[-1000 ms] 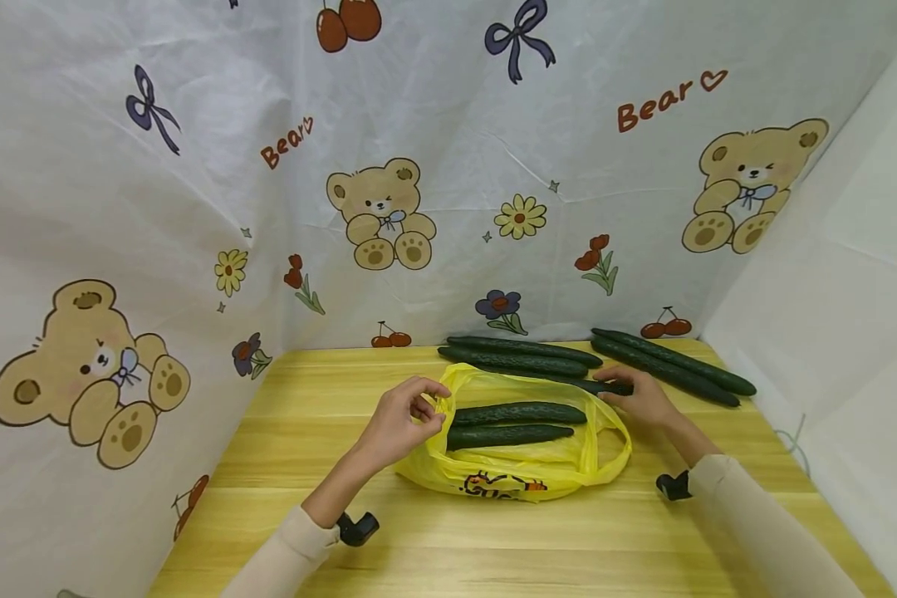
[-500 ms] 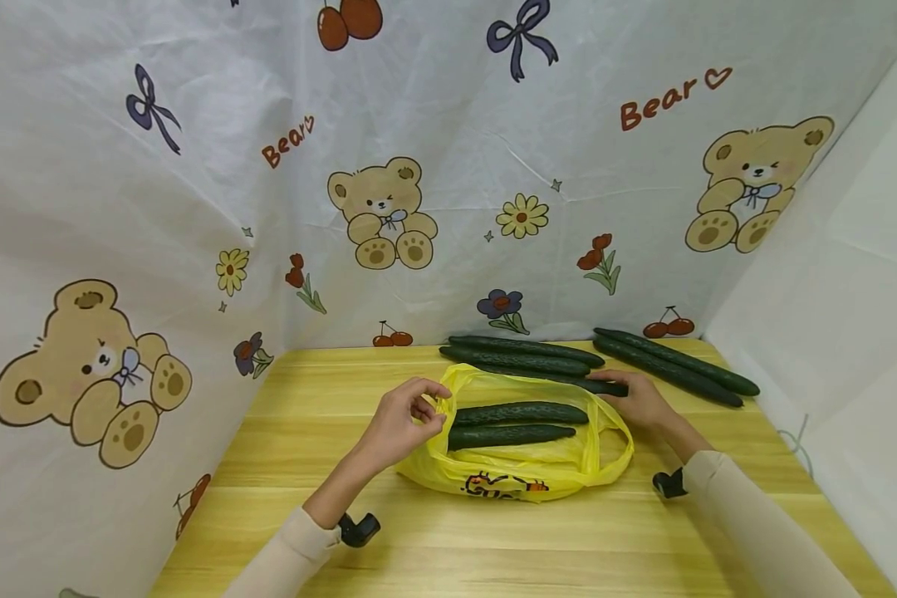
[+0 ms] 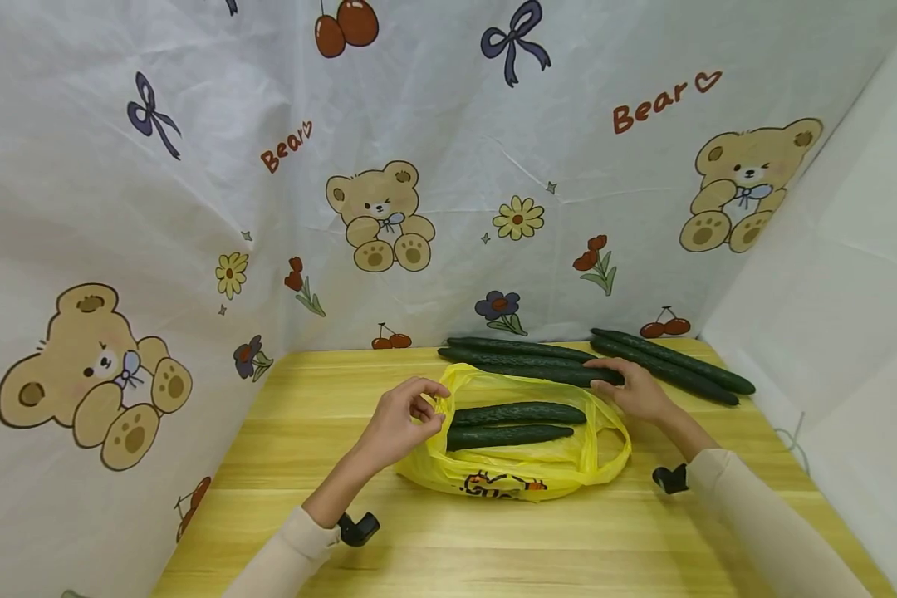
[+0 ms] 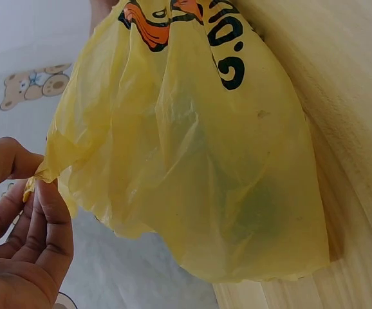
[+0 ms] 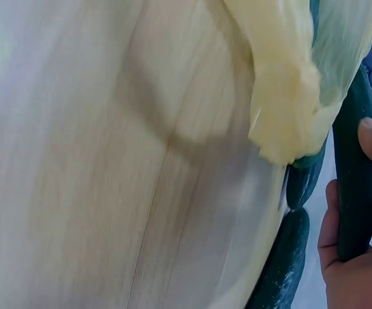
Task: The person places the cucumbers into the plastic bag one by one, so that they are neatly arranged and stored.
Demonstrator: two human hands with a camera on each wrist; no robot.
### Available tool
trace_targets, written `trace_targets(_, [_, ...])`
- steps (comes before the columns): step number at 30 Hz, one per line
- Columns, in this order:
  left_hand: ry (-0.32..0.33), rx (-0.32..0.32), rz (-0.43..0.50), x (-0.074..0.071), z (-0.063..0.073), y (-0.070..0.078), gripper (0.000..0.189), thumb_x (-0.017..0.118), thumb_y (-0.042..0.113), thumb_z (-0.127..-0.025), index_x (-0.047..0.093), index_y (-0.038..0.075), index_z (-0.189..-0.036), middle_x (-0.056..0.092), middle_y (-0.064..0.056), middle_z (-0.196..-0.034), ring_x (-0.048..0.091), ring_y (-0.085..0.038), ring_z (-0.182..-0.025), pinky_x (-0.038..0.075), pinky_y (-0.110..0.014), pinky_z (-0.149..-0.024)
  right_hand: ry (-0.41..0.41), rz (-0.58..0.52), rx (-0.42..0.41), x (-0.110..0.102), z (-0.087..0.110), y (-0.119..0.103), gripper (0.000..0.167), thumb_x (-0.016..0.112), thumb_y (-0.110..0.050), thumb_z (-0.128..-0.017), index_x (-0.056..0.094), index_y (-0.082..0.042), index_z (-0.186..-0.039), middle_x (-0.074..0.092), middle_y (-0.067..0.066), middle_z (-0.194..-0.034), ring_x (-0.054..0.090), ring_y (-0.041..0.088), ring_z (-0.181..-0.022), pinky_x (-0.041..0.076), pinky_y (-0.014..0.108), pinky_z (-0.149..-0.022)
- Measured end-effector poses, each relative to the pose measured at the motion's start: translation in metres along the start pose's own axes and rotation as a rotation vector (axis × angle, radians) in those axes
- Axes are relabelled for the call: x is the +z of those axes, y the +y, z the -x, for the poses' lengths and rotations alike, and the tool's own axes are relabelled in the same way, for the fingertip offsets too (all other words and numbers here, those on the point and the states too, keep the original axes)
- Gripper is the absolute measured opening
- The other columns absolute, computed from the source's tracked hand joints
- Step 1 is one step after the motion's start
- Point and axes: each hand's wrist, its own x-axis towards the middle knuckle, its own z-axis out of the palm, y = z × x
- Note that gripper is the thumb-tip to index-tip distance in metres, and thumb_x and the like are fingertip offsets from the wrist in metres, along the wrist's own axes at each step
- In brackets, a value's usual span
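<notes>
At its left rim, the yellow plastic bag (image 3: 508,483) is pinched between the thumb and forefinger of my left hand (image 3: 405,418); the left wrist view shows the bunched edge in those fingertips (image 4: 44,183). Two dark green cucumbers (image 3: 522,413) lie in the open bag, their left ends hidden. Behind the bag's rim, my right hand (image 3: 634,392) grips the right end of another cucumber (image 3: 579,375). The right wrist view has this gripped cucumber (image 5: 356,174) between thumb and fingers, above the table. The bag hides part of its length.
Two more cucumbers (image 3: 512,359) lie behind the gripped one, along the table's back edge. A further pair (image 3: 669,365) lies slanted at the back right. The wooden table (image 3: 448,548) meets a bear-printed sheet (image 3: 448,299) at the back and left.
The right hand's cucumber has risen slightly from the table and covers more of those behind it. The left hand and bag have stayed in place.
</notes>
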Motion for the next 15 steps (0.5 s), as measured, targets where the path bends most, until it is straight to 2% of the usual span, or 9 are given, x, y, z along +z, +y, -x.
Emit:
trace_targets(2, [0.002,-0.002,0.003,0.0,0.0,0.0,0.033,0.079,0.005,-0.094,0.073,0.021,-0.123,0.072,0.002,-0.115,0.067,-0.007,-0.081,0.061,-0.025,-0.075,0.0,-0.011,0.006,0.0,0.001,-0.003,0.041,0.065,-0.021,-0.109,0.063,-0.009,-0.148,0.05,0.03,-0.161,0.052,0.022,-0.054,0.055,0.038,-0.066])
trace_targets(4, [0.001,-0.001,0.002,0.001,-0.001,0.0,0.033,0.079,0.006,-0.094,0.073,0.021,-0.123,0.072,0.002,-0.115,0.067,-0.007,-0.081,0.061,-0.025,-0.075,0.001,-0.034,0.015,0.0,0.003,-0.005,0.041,0.063,-0.022,-0.11,0.062,-0.008,-0.149,0.049,0.031,-0.161,0.027,0.013,-0.043,0.043,0.031,-0.054])
trace_targets(5, [0.002,-0.001,0.001,0.001,-0.001,0.001,0.033,0.079,0.006,-0.094,0.073,0.021,-0.123,0.072,0.002,-0.115,0.067,-0.007,-0.081,0.061,-0.025,-0.076,0.002,-0.04,0.012,-0.001,0.004,-0.006,0.042,0.063,-0.022,-0.11,0.061,-0.007,-0.149,0.049,0.031,-0.161,0.024,0.009,-0.043,0.041,0.03,-0.052])
trace_targets(8, [0.002,0.002,-0.004,0.002,-0.001,0.001,0.032,0.079,0.007,-0.095,0.073,0.02,-0.123,0.071,0.002,-0.114,0.067,-0.006,-0.081,0.061,-0.025,-0.076,0.019,-0.048,0.003,-0.005,0.008,-0.007,0.042,0.062,-0.023,-0.111,0.061,-0.007,-0.15,0.054,0.032,-0.157,0.023,0.005,-0.043,0.042,0.027,-0.055])
trace_targets(9, [0.002,0.002,-0.006,0.002,-0.001,0.001,0.032,0.079,0.007,-0.094,0.073,0.02,-0.123,0.071,0.002,-0.115,0.067,-0.006,-0.081,0.061,-0.024,-0.076,0.025,-0.052,0.004,-0.007,0.01,-0.008,0.042,0.061,-0.023,-0.111,0.06,-0.007,-0.15,0.06,0.035,-0.147,0.023,0.004,-0.043,0.042,0.027,-0.057])
trace_targets(11, [0.006,-0.002,-0.008,0.002,0.0,0.001,0.032,0.079,0.007,-0.094,0.074,0.02,-0.123,0.072,0.002,-0.115,0.067,-0.006,-0.081,0.061,-0.024,-0.076,0.04,-0.039,-0.012,-0.012,0.013,-0.009,0.042,0.06,-0.023,-0.112,0.06,-0.007,-0.151,0.062,0.034,-0.144,0.034,-0.001,-0.05,0.045,0.026,-0.066])
trace_targets(12, [0.007,-0.003,-0.009,0.002,0.0,0.001,0.032,0.08,0.007,-0.094,0.074,0.021,-0.122,0.072,0.002,-0.115,0.067,-0.005,-0.081,0.061,-0.024,-0.076,0.048,-0.05,-0.01,-0.016,0.015,-0.01,0.042,0.06,-0.023,-0.112,0.06,-0.007,-0.151,0.066,0.035,-0.139,0.035,0.0,-0.05,0.045,0.026,-0.065])
trace_targets(15, [0.01,-0.004,-0.011,0.001,0.001,0.001,0.032,0.08,0.007,-0.094,0.074,0.022,-0.122,0.072,0.002,-0.115,0.067,-0.005,-0.081,0.061,-0.024,-0.077,0.071,-0.051,-0.014,-0.027,0.02,-0.012,0.042,0.059,-0.024,-0.113,0.059,-0.007,-0.152,0.065,0.032,-0.142,0.051,0.006,-0.065,0.047,0.032,-0.073])
